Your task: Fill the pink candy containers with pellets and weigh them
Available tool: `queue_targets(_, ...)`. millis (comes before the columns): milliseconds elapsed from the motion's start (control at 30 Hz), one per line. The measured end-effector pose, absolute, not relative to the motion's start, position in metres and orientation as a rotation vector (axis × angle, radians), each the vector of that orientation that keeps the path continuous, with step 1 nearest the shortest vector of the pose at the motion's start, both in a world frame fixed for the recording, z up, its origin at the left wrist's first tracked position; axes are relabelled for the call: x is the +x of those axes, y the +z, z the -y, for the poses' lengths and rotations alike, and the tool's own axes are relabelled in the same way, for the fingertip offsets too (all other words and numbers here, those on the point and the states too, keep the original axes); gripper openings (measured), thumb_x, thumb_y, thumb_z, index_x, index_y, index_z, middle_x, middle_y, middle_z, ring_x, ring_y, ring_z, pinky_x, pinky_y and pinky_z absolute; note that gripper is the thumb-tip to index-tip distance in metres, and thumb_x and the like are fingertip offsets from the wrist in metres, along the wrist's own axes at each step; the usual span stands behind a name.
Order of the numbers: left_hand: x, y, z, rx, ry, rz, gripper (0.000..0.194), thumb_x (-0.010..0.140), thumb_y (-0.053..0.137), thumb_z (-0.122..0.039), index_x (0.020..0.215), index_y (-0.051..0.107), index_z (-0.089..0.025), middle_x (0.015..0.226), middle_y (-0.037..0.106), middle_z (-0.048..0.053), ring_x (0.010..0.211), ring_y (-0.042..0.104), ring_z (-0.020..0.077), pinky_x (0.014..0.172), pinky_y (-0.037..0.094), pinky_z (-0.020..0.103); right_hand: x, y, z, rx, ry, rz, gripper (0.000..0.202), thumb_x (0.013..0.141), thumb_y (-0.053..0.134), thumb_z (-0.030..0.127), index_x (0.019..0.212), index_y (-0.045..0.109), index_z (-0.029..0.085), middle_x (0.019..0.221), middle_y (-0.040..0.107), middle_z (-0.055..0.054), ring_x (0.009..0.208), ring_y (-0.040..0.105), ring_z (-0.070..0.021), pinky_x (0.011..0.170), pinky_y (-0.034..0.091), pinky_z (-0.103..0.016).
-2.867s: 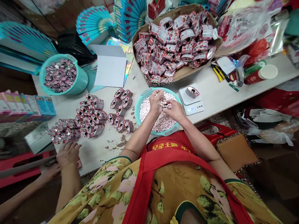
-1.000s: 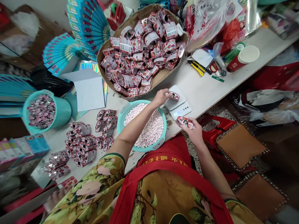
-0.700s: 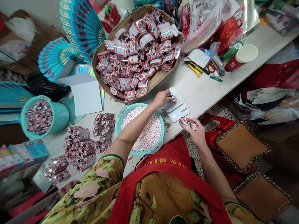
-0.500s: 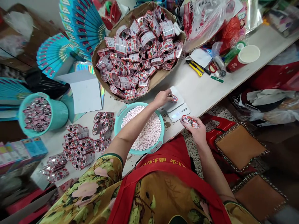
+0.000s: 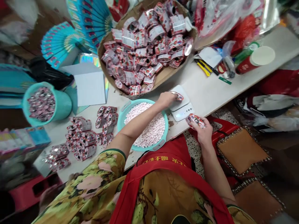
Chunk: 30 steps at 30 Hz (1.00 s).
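Observation:
My left hand (image 5: 167, 99) reaches across the teal basin (image 5: 123, 116) of pale pink candies (image 5: 149, 133) and grips a small red-and-white candy pack (image 5: 179, 96) over the plate of the white scale (image 5: 184, 112). Whether that pack rests on the plate I cannot tell. At the table's front edge, just right of the scale, my right hand (image 5: 203, 130) holds another red-and-white pack (image 5: 194, 120) between thumb and fingers. Behind the basin stands a large cardboard box (image 5: 163, 74) heaped with similar packs.
Stacked packs (image 5: 81, 138) stand left of the basin, with a teal bucket (image 5: 62, 107) of small packets farther left. White card (image 5: 90, 87) lies behind them. At the back right are cutters (image 5: 203, 67) and a red paper cup (image 5: 247, 62). Stools (image 5: 243, 151) stand at right.
The view has shifted a little, so the table things appear farther right and higher. Both hands keep their packs, in nearly the same places by the scale.

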<state>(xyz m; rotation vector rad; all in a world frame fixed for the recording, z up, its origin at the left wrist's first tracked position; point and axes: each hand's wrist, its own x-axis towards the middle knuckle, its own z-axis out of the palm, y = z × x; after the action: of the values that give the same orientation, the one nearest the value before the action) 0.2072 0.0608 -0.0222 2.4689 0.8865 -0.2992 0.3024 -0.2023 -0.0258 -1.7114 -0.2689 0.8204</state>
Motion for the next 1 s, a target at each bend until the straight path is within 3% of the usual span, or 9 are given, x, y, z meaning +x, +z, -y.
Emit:
queue_targets(167, 0.153, 0.018, -0.063, 2.408, -0.014, -1.117, 0.027, 0.098, 0.053, -0.029, 0.113, 0.074, -0.025, 0.107, 0.076, 0.008, 0.093, 0.068, 0.0242, 0.079, 0.047, 0.032, 0.304, -0.039, 0.155, -1.709, 0.754, 0.407, 0.058, 0.056, 0.091, 0.037, 0.107, 0.073, 0.017, 0.099, 0.074, -0.005, 0.087, 0.070, -0.0200, 0.088, 0.058, -0.040)
queue_targets(267, 0.060, 0.059, -0.063, 2.242, 0.319, -1.422, 0.026, 0.097, 0.054, -0.032, 0.111, 0.075, -0.024, 0.097, 0.077, 0.007, 0.083, 0.067, 0.0203, 0.075, 0.045, 0.029, 0.302, -0.052, 0.104, -1.704, 0.680, 0.526, 0.058, 0.057, 0.089, 0.039, 0.107, 0.073, 0.016, 0.101, 0.072, -0.006, 0.091, 0.069, -0.0217, 0.092, 0.057, -0.043)
queue_targets(367, -0.038, 0.076, -0.067, 2.105, 0.334, -1.950, 0.031, 0.096, 0.055, -0.036, 0.114, 0.075, -0.022, 0.095, 0.077, 0.010, 0.086, 0.067, 0.0233, 0.076, 0.045, 0.031, 0.303, -0.069, 0.056, -1.733, 0.610, 0.690, 0.055, 0.060, 0.084, 0.039, 0.109, 0.073, 0.016, 0.107, 0.071, -0.008, 0.097, 0.068, -0.0229, 0.097, 0.055, -0.043)
queue_targets(533, -0.110, 0.021, -0.094, 1.902, -0.078, -2.269, 0.039, 0.093, 0.053, -0.034, 0.119, 0.074, -0.015, 0.109, 0.075, 0.019, 0.102, 0.067, 0.0330, 0.082, 0.045, 0.037, 0.314, -0.080, 0.025, -1.875, 0.561, 0.931, 0.053, 0.068, 0.078, 0.042, 0.114, 0.069, 0.017, 0.115, 0.067, -0.012, 0.109, 0.063, -0.0271, 0.105, 0.050, -0.049)
queue_targets(700, -0.114, -0.031, -0.105, 1.790, -0.228, -2.242, 0.039, 0.094, 0.050, -0.032, 0.119, 0.074, -0.013, 0.114, 0.074, 0.023, 0.104, 0.067, 0.0338, 0.083, 0.046, 0.038, 0.313, -0.032, -0.003, -1.820, 0.247, 1.143, 0.049, 0.084, 0.068, 0.044, 0.127, 0.062, 0.022, 0.125, 0.060, -0.014, 0.121, 0.056, -0.0301, 0.103, 0.050, -0.052)
queue_targets(767, -0.114, -0.033, -0.098, 1.754, -0.126, -2.279, 0.039, 0.095, 0.051, -0.033, 0.121, 0.073, -0.013, 0.113, 0.074, 0.021, 0.104, 0.067, 0.0330, 0.084, 0.047, 0.038, 0.304, -0.011, -0.042, -1.755, 0.280, 1.287, 0.041, 0.090, 0.061, 0.040, 0.127, 0.061, 0.023, 0.125, 0.061, -0.012, 0.122, 0.056, -0.0294, 0.105, 0.049, -0.051)
queue_targets(867, -0.100, -0.031, -0.077, 1.776, 0.215, -2.222, 0.036, 0.097, 0.051, -0.036, 0.115, 0.074, -0.015, 0.101, 0.077, 0.013, 0.093, 0.068, 0.0260, 0.082, 0.049, 0.033, 0.283, -0.001, -0.122, -1.782, 0.504, 1.517, 0.040, 0.086, 0.067, 0.035, 0.123, 0.064, 0.020, 0.125, 0.062, -0.013, 0.124, 0.057, -0.0328, 0.110, 0.045, -0.054)
queue_targets(933, -0.077, -0.033, -0.058, 1.862, 0.371, -2.017, 0.033, 0.098, 0.052, -0.038, 0.108, 0.075, -0.017, 0.095, 0.076, 0.008, 0.087, 0.068, 0.0221, 0.082, 0.050, 0.032, 0.266, -0.008, -0.171, -1.918, 0.718, 1.621, 0.048, 0.079, 0.077, 0.029, 0.121, 0.064, 0.012, 0.127, 0.062, -0.017, 0.125, 0.056, -0.0373, 0.112, 0.043, -0.057)
queue_targets(1000, -0.049, -0.041, -0.041, 2.005, 0.404, -1.722, 0.030, 0.098, 0.054, -0.037, 0.110, 0.074, -0.018, 0.104, 0.076, 0.008, 0.096, 0.067, 0.0230, 0.090, 0.051, 0.036, 0.251, -0.019, -0.204, -2.080, 0.879, 1.641, 0.064, 0.073, 0.083, 0.024, 0.129, 0.057, 0.006, 0.135, 0.055, -0.022, 0.129, 0.054, -0.0393, 0.112, 0.042, -0.056)
